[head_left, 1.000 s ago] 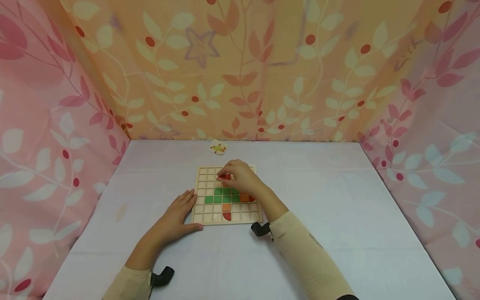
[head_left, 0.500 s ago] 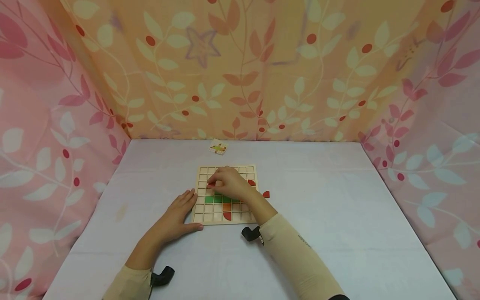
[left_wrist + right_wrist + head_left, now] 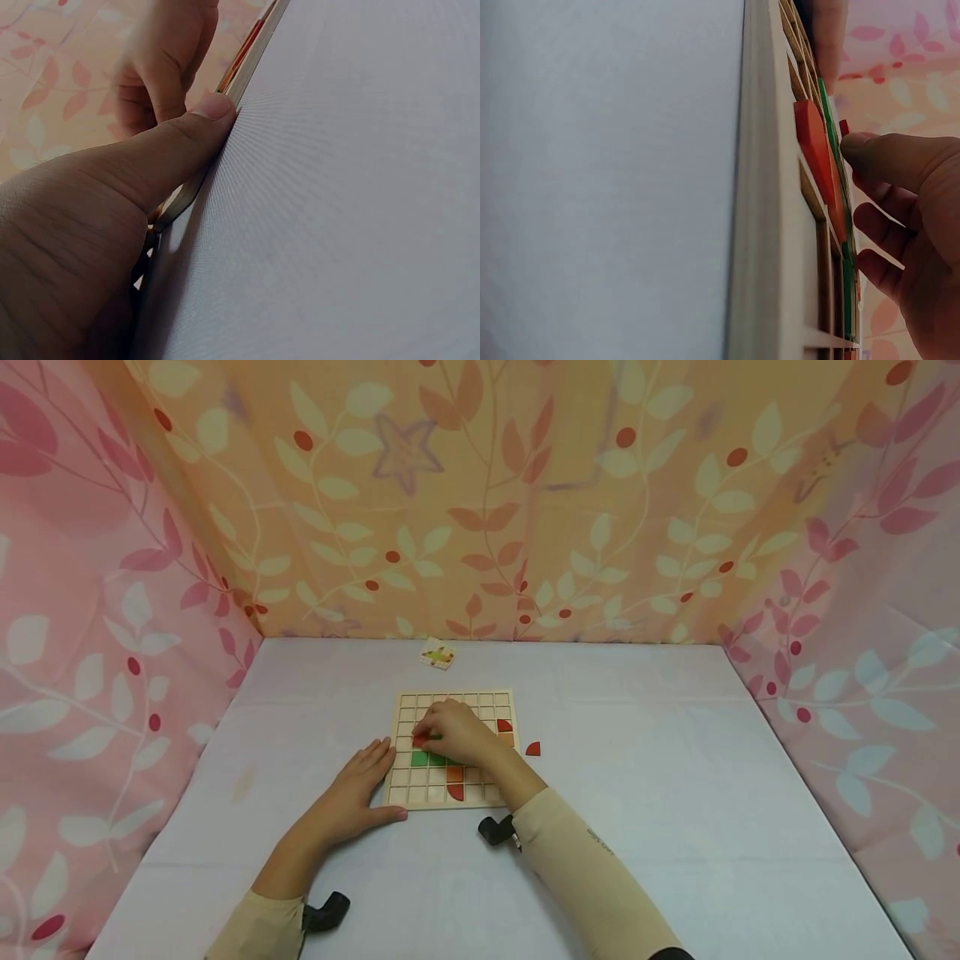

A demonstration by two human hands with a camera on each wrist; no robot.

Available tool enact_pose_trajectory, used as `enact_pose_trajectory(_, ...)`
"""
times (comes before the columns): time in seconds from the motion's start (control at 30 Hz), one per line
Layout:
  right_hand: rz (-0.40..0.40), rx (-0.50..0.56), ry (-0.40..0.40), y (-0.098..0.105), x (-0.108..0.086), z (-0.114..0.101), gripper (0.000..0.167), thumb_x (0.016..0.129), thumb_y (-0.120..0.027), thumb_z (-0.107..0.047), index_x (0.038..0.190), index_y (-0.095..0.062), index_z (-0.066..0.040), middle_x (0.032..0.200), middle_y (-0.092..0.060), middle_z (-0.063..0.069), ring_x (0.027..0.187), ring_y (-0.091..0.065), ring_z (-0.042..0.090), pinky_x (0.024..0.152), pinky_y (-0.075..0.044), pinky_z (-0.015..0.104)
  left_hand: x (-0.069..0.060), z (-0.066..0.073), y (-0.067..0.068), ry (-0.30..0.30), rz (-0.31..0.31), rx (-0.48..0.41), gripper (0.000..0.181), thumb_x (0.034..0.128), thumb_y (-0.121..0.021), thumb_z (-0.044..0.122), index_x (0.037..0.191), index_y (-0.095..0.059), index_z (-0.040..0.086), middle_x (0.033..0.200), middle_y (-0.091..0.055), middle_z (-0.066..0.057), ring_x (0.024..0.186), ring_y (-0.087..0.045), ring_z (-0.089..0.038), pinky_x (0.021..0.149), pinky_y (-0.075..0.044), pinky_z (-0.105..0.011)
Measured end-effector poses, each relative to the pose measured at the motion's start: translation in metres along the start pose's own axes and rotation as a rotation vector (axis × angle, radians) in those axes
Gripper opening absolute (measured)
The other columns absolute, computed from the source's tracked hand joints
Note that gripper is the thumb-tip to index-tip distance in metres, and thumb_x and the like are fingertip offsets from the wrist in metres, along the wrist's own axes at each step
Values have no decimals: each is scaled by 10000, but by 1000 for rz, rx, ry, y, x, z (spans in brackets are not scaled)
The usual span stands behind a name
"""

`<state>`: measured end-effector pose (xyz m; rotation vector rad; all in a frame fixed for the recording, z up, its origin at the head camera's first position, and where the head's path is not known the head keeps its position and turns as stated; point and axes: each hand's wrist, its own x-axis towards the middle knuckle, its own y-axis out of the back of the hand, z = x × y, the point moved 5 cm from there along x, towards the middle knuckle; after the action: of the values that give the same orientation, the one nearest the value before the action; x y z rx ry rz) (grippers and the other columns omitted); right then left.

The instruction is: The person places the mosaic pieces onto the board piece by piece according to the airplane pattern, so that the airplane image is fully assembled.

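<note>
A square wooden grid board [image 3: 405, 794] lies on the table. My left hand [image 3: 351, 795] rests at its left side, fingers straight against the edge and thumb at the near left corner. Over the board, my right hand [image 3: 459, 732] pinches a small red piece [image 3: 419, 741] between thumb and fingers, at the cells above the leftmost green tile [image 3: 418, 759]. More green tiles are partly covered by that hand. Below them sit an orange tile [image 3: 454, 774] and a red quarter-round piece [image 3: 455, 792]. Another red quarter-round [image 3: 504, 725] is set at the board's right.
Just off the board's right edge, a loose red quarter-round piece [image 3: 533, 749] lies on the white cloth. Behind the board is a small printed card [image 3: 437, 654]. Patterned fabric walls [image 3: 480, 502] enclose the table on the back and both sides.
My right hand has carried the red piece leftward and nearer across the board, from the upper middle to the left cells. The loose red piece at right came into view. My left hand stays put.
</note>
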<state>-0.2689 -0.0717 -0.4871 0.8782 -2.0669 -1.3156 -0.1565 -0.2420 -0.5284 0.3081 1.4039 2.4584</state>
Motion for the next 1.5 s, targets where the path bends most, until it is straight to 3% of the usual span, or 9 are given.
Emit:
enact_pose_trajectory(0.63,-91,-10,-38,-4,6,2,241,944,-750,-297,1184,-771,-305,1152,-666,-105,1133,-566,120,968,-421,366,1,-2,-1,6,-9,9,1096,817,-779,618,1608,-294,34,1707,-201,-125,1583,-132,-343,1251,-165,-582)
enact_pose_trajectory(0.97,-119,-5,-32,-2,8,1,243,944,-750,-292,1187,-767,-309,1113,-650,-118,1037,-550,96,926,-411,347,1,0,2,13,-9,-2,1096,808,-801,594,1604,-302,29,1707,-200,-120,1584,-131,-337,1253,-173,-573)
enact_pose_trajectory(1.5,-92,17,-9,5,4,0,224,961,-716,-244,1174,-779,-274,1129,-661,-99,1090,-564,111,1004,-437,373,0,0,0,16,-9,-6,1100,810,-793,603,1608,-292,35,1710,-197,-111,1584,-133,-338,1250,-178,-582)
